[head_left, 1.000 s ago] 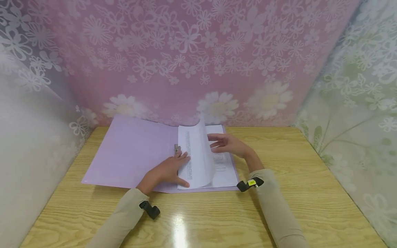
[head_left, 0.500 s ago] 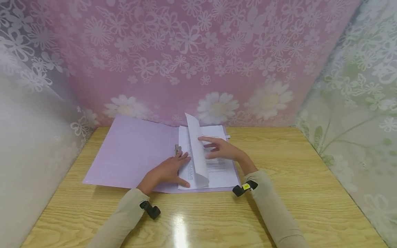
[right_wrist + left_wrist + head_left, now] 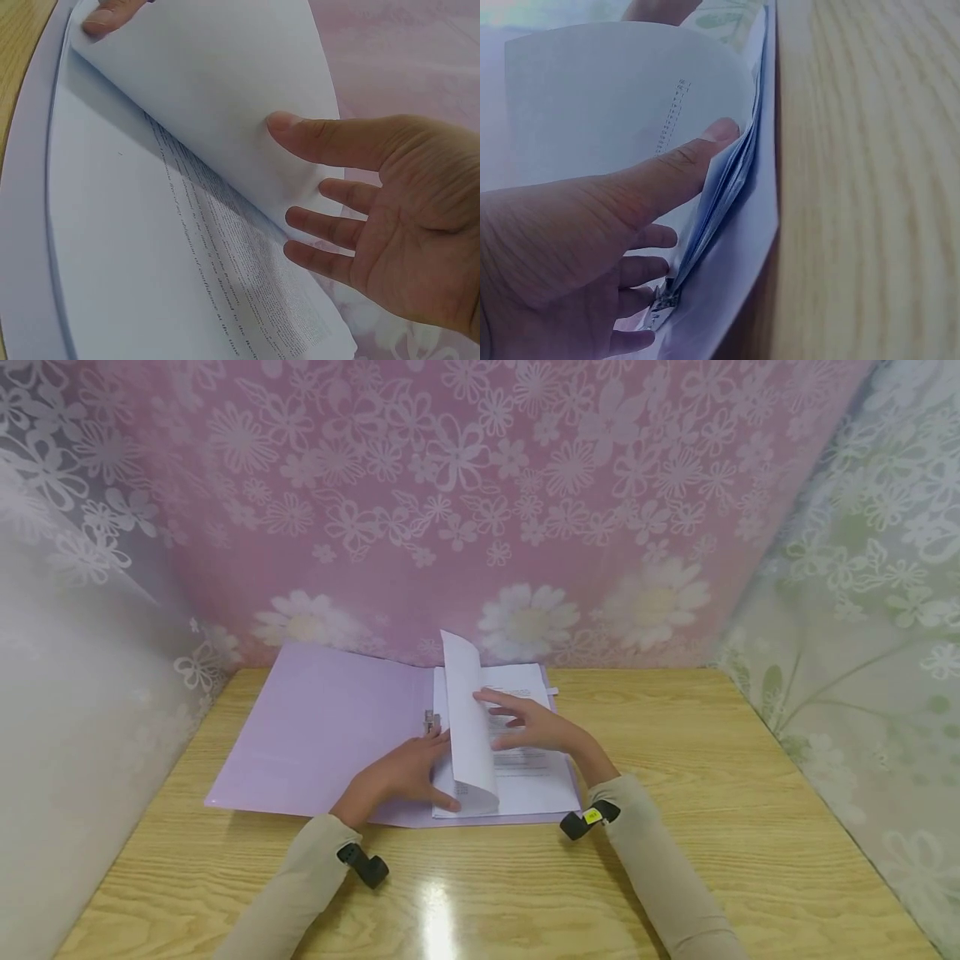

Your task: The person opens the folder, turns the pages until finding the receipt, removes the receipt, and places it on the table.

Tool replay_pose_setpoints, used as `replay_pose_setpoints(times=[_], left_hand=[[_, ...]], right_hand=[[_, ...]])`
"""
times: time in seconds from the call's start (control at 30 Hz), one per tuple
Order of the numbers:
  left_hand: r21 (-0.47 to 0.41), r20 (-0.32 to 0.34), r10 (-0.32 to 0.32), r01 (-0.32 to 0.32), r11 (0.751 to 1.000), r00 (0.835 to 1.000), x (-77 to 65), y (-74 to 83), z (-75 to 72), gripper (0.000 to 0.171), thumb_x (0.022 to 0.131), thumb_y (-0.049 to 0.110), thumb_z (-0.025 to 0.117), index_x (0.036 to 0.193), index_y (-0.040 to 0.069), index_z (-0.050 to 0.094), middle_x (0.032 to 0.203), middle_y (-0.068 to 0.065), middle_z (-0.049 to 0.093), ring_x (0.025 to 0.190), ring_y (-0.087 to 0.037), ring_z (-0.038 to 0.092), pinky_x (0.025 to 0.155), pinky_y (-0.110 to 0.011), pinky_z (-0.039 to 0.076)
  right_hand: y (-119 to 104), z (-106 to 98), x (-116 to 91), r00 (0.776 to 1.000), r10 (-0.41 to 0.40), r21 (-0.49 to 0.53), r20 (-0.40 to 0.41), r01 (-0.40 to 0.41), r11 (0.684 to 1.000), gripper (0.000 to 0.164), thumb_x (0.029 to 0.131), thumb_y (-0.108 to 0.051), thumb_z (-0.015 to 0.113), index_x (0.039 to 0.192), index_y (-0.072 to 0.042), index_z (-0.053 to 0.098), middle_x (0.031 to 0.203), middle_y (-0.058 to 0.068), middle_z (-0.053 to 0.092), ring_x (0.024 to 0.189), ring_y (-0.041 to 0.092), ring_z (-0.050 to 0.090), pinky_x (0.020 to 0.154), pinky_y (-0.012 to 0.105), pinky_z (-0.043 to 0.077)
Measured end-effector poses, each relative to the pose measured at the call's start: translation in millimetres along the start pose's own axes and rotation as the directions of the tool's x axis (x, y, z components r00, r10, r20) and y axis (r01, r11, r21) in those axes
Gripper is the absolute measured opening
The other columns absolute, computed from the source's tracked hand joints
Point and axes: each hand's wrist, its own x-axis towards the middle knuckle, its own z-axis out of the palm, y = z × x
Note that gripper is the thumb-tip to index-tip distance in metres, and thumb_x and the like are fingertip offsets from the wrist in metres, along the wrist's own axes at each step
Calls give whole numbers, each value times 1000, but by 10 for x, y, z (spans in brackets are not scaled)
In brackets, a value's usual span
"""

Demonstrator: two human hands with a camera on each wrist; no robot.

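Note:
A lilac folder lies open on the table, with a stack of printed pages on its right side. One white sheet curls up and leans leftward over the stack. My right hand touches this sheet from the right; in the right wrist view its thumb rests against the paper and the other fingers are spread. My left hand rests on the pages' bound edge, thumb pressing near the bottom corner. Its fingers lie by the metal clip, which they partly hide.
The wooden table extends around the folder. A pink flowered backdrop stands right behind it, with pale side panels left and right. A small white tab sticks out at the folder's right edge.
My right hand has moved left, pushing the lifted sheet over, so it leans left and uncovers more printed text below. My left hand has stayed in place.

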Motion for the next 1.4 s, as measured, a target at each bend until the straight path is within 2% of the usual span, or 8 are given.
replay_pose_setpoints(times=[0.23,0.37,0.57,0.7,0.83,0.97,1.1,1.4], left_hand=[[34,-56,-46,48,998,997,-34,-80,-165,101,79,52,85,158,10,38,166,-16,29,157,-38,20,125,-55,25],[27,-154,-89,94,995,984,-89,-101,-327,85,90,45,77,155,5,41,165,-20,32,155,-40,23,123,-59,28],[-56,-399,-85,68,996,913,-198,-87,-532,58,107,29,52,158,5,36,167,-19,28,157,-39,22,124,-60,24],[-124,-461,-50,-8,992,886,-233,-23,-592,59,109,37,46,160,9,33,170,-13,22,160,-34,12,126,-60,18],[-75,-421,16,-53,996,907,-237,70,-602,68,104,47,54,159,11,36,171,-11,21,160,-33,6,125,-63,16],[20,-304,57,-53,998,951,-251,146,-580,73,99,50,61,157,10,41,169,-12,24,159,-38,8,125,-64,16],[55,-176,33,-24,998,984,-274,175,-536,78,97,51,64,157,9,40,167,-16,27,158,-41,14,125,-64,15],[38,-45,-44,45,998,998,-257,150,-430,83,96,52,65,159,8,35,168,-18,23,157,-43,13,125,-65,13]], right_hand=[[-23,22,23,1000,-6,-5,-1,6,1000,87,92,-20,78,163,-24,27,171,1,22,149,36,40,115,59,40],[-55,34,34,1000,-1,-17,-8,1,1000,88,91,-21,79,163,-25,28,171,1,23,148,36,41,115,58,42],[-91,58,54,1000,1,-26,-10,-1,1000,88,91,-20,79,163,-23,29,170,1,25,147,36,43,115,57,42],[-107,80,66,1000,-3,-20,-3,3,1000,87,91,-18,78,163,-21,29,170,0,26,147,35,43,115,56,42],[-129,113,70,1000,-15,-19,6,15,1000,86,91,-17,78,162,-21,29,170,1,26,147,35,43,114,57,43],[-132,154,83,1000,-15,-26,9,15,1000,85,91,-15,77,162,-21,31,170,1,27,147,34,44,114,56,44],[-120,202,92,1000,-8,-35,6,8,999,83,92,-16,77,162,-19,32,170,3,27,146,35,45,112,55,45],[-148,276,89,1000,-17,-40,15,18,999,80,94,-16,75,161,-13,32,168,8,30,145,37,46,113,55,45]])
